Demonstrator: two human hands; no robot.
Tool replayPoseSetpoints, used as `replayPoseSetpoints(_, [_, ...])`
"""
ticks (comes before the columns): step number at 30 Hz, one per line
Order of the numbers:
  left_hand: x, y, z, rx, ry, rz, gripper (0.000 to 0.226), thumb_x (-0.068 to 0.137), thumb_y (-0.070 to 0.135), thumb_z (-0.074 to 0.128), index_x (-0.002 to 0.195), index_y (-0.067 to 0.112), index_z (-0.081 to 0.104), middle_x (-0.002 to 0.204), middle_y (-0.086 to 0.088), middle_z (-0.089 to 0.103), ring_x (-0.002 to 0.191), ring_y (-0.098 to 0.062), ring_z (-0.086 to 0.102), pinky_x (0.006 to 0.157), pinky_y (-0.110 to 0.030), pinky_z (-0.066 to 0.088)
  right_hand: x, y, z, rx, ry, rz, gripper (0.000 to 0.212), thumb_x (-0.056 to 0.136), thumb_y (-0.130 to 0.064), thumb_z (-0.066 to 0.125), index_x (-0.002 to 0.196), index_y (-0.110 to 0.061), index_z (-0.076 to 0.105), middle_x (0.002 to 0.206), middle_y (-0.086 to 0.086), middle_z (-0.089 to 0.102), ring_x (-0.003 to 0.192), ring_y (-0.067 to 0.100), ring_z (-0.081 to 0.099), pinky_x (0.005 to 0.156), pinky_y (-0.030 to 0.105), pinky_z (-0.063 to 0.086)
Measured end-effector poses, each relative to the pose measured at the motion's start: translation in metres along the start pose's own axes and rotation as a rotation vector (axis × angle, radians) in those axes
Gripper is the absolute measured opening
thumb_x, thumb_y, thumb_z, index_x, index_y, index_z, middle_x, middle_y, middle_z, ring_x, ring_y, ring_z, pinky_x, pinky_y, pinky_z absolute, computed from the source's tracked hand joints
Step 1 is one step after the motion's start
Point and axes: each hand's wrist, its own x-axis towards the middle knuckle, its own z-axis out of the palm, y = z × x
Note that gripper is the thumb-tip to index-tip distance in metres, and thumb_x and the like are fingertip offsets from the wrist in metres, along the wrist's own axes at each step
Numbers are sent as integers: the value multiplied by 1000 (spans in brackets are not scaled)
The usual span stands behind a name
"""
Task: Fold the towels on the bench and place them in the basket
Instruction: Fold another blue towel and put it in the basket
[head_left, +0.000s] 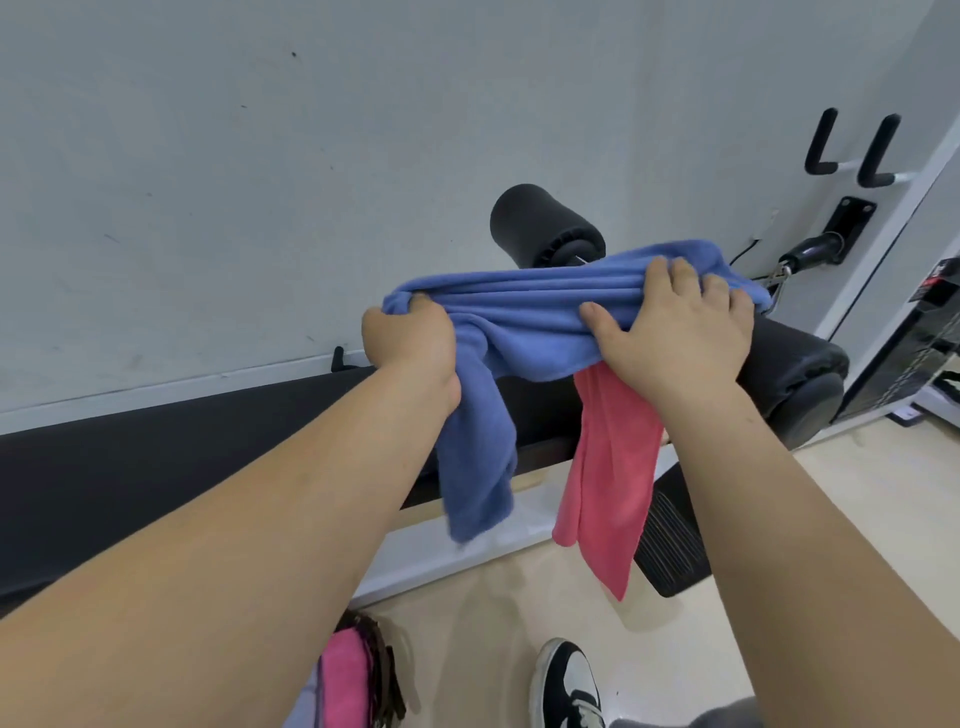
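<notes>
Towels, two, seen from the head camera. The blue towel (524, 317), of soft fleecy pile, is bunched into a rope of long folds and held level above the bench (795, 364), which is black, padded and smooth-skinned. The left hand (410, 338) is fisted tight round one end, and the loose tail hangs down past that wrist. The right hand (685, 332) lies over the other end, fingers curled across the far edge and thumb splayed on the near side. The coral towel (608, 467), of the same nap, hangs in a narrow pointed drape from beneath the right palm; what holds it cannot be told. A black foam roller (540, 223), cylindrical, stands behind. The basket (387, 665), dark and woven, sits on the pale floor below with a pink cloth (343, 670) inside. A black-and-white shoe (569, 680) is beside it.
</notes>
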Motion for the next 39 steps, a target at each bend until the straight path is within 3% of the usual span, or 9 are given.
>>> replayPoseSetpoints(7, [-2, -17, 4, 27, -118, -177, 21, 105, 24, 48, 119, 12, 59, 89, -3, 62, 78, -21, 62, 76, -35, 55, -1, 6, 10, -319, -81, -71, 96, 86, -40, 63, 163, -21, 8, 168, 19, 15, 148, 44, 24, 119, 57, 23])
replayPoseSetpoints(12, [13, 6, -6, -80, -46, -55, 24, 100, 3, 45, 85, 21, 52, 85, -1, 55, 68, -16, 53, 59, -22, 48, 8, 4, 2, -317, -121, -95, 110, 77, -34, 70, 162, -25, 0, 165, 18, 12, 133, 47, 37, 108, 59, 33])
replayPoseSetpoints(15, [37, 22, -29, -103, 42, 12, 30, 93, -10, 39, 67, 2, 48, 57, -5, 50, 43, -13, 44, 47, -18, 37, 13, 3, 2, -250, -125, -49, 121, 71, -37, 73, 161, -21, -6, 163, 19, 15, 127, 45, 45, 102, 54, 37])
replayPoseSetpoints(18, [63, 37, -51, 76, 28, 152, 20, 79, -13, 44, 64, -2, 53, 64, -15, 51, 56, -22, 50, 63, -28, 39, 12, -3, 7, -324, -148, -53, 98, 82, -39, 65, 159, -12, 11, 152, 21, 36, 129, 46, 43, 105, 59, 36])
replayPoseSetpoints(22, [25, 51, -57, 353, -371, 170, 8, 66, 0, 47, 66, 7, 48, 68, -4, 46, 68, -19, 44, 51, -24, 36, 16, -14, 7, -361, -169, -158, 50, 96, -24, 50, 145, -30, 42, 159, 16, 33, 139, 46, 35, 108, 67, 30])
replayPoseSetpoints(26, [13, 34, -51, 410, -585, 278, 33, 82, -21, 36, 66, 6, 46, 69, -6, 48, 63, -15, 47, 58, -27, 40, 39, -9, -8, -142, -93, -132, 27, 98, -12, 46, 123, -19, 56, 125, 13, 63, 115, 38, 62, 90, 44, 46])
replayPoseSetpoints(29, [11, 28, -47, 470, -627, 322, 22, 89, -12, 47, 82, 3, 63, 80, -11, 67, 74, -18, 63, 70, -21, 52, 76, 5, -30, -71, 17, 45, 20, 100, -9, 44, 120, -8, 48, 113, 20, 68, 106, 43, 67, 83, 42, 41])
replayPoseSetpoints(35, [-10, 30, -33, 529, -731, 319, 23, 101, 31, 59, 98, 12, 73, 82, 7, 73, 66, 2, 63, 60, -4, 45, 103, 29, -29, -182, -218, 365, 74, 93, -17, 59, 157, -8, 24, 165, 22, 21, 146, 43, 29, 113, 70, 26])
replayPoseSetpoints(39, [-10, 36, -45, 552, -742, 209, 35, 104, 37, 51, 94, 18, 79, 89, 6, 79, 80, -1, 72, 67, -12, 51, 86, -19, -27, 7, -102, 35, 49, 88, -21, 60, 135, -15, 49, 141, 13, 48, 130, 35, 47, 105, 52, 40])
